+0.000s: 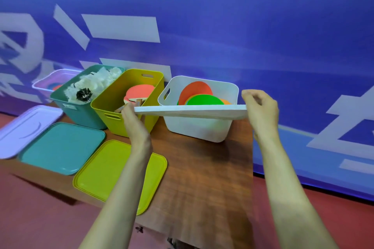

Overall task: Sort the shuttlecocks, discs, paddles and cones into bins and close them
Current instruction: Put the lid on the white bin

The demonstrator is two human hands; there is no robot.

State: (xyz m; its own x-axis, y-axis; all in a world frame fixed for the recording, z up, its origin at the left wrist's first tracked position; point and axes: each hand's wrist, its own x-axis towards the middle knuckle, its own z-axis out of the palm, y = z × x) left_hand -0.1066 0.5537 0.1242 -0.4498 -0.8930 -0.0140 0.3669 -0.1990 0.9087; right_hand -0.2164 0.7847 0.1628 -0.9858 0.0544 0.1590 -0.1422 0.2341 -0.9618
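One flat white plastic lid (190, 111), thin and round-cornered, hangs level just over the white plastic bin (202, 129) of coloured flat discs (204, 100). The left hand (132, 119) and right hand (261, 109) each grip one end of it. Four open bins stand in a row. Beside the white one are a yellow bin (113, 115) with paddles (139, 92), a teal bin (81, 113) with white shuttlecocks (97, 83), and a lavender bin (54, 79). Three lids lie on the wooden table (212, 168): a lavender lid (26, 129), a teal lid (62, 147) and a yellow-green lid (107, 166).

Both hands (133, 119) (261, 111) hold white lid (190, 111) over white bin (198, 129), seemingly untouching.
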